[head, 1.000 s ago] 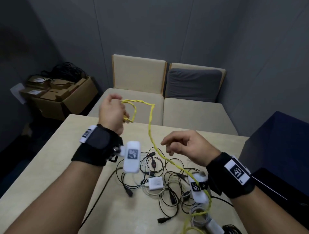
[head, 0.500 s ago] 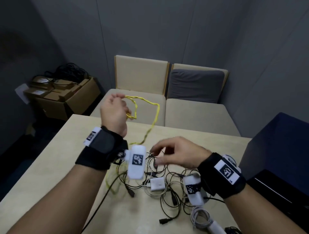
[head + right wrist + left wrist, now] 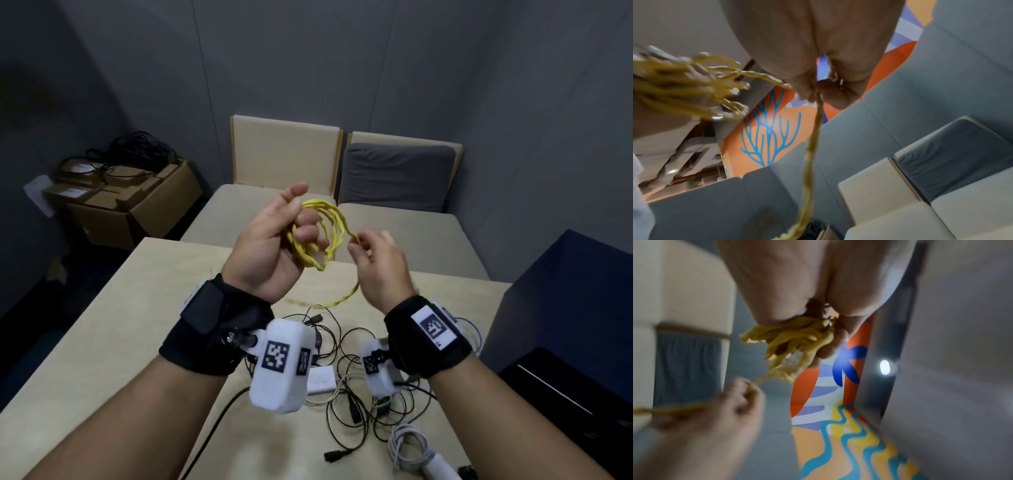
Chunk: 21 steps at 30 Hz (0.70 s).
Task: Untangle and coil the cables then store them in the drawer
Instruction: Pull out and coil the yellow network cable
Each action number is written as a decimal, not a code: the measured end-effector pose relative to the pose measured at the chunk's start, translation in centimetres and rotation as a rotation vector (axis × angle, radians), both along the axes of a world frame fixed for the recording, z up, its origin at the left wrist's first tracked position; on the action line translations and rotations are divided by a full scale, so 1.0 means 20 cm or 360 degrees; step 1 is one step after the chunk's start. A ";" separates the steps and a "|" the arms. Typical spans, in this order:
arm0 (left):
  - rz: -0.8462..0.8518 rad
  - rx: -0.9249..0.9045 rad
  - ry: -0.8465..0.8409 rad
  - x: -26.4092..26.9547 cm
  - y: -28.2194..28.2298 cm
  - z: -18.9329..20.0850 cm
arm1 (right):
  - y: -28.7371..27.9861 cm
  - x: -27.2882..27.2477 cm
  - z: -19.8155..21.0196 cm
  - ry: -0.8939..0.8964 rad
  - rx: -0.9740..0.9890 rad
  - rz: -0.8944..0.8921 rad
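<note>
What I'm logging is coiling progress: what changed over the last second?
The right hand rose from the beige table and now pinches the yellow braided cable, feeding it to the left hand, which turned palm-up and holds more loops than before. The cable's tail no longer crosses the pile. The tangle of black and white cables on it stayed put.

The head camera looked forward and down across the table (image 3: 102, 342) onto the left hand (image 3: 270, 246) and right hand (image 3: 380, 267). Each wrist camera looked along its palm from very close, tilted upward. All three views shared the yellow cable (image 3: 337, 222) and the cushioned seats (image 3: 284, 154).
</note>
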<state>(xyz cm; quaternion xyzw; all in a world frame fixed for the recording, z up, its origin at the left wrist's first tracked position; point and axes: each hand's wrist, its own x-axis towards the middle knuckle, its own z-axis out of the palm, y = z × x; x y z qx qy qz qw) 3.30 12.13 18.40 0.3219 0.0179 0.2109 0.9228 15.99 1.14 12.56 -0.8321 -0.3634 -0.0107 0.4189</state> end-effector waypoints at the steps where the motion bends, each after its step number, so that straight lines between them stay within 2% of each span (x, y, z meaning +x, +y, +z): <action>1: -0.0040 -0.0119 -0.0069 0.00 0.00 0.00 | 0.01 -0.02 -0.03 0.0036 0.0039 0.0057; 3: -0.0039 -0.0262 -0.0207 0.00 -0.01 0.01 | 0.03 -0.07 -0.05 0.0219 0.0113 0.0132; 8: 0.0337 -0.0107 -0.0291 0.02 0.03 0.03 | 0.01 -0.21 -0.11 0.0743 0.0097 0.0440; 12: 0.0725 -0.0208 -0.0282 0.03 0.10 0.07 | -0.04 -0.28 -0.14 0.0862 0.0173 0.0660; 14: 0.0925 -0.0153 -0.0296 0.03 0.13 0.08 | -0.06 -0.30 -0.14 0.0833 0.0141 0.0749; 16: 0.1120 0.0157 -0.0279 0.03 0.14 0.07 | -0.07 -0.31 -0.11 0.0741 0.0014 0.0834; 18: 0.1321 0.0704 -0.0108 0.03 0.13 0.02 | -0.06 -0.31 -0.06 0.0648 -0.0048 0.0880; 20: 0.1399 0.1299 0.0120 0.03 0.12 -0.04 | -0.05 -0.28 -0.02 0.0364 -0.0059 0.0867; 21: 0.1344 0.1601 0.0236 0.03 0.12 -0.07 | -0.05 -0.26 0.00 0.0160 -0.0043 0.0838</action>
